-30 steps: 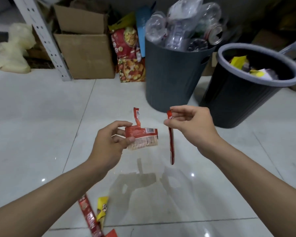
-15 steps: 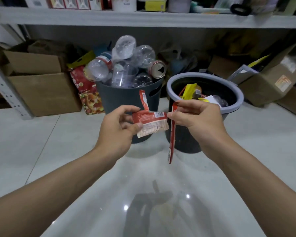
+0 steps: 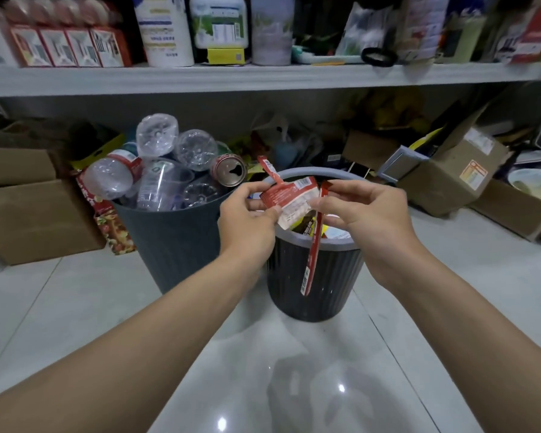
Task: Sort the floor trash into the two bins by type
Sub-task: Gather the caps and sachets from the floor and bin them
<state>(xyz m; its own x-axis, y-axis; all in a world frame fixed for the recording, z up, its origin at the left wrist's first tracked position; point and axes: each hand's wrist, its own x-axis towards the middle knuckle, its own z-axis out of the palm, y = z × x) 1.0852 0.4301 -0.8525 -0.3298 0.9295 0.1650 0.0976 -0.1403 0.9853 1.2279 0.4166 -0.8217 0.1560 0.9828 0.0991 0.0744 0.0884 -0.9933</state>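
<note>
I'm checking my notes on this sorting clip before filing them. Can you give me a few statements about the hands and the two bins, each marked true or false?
1. A drinks can lies among clear bottles in the bottle-filled bin. True.
2. The right hand holds nothing. False: it pinches a long red strip that hangs down.
3. The left hand pinches a red-and-white wrapper. True.
4. The grey-rimmed bin is empty. False: packets show inside it.
</note>
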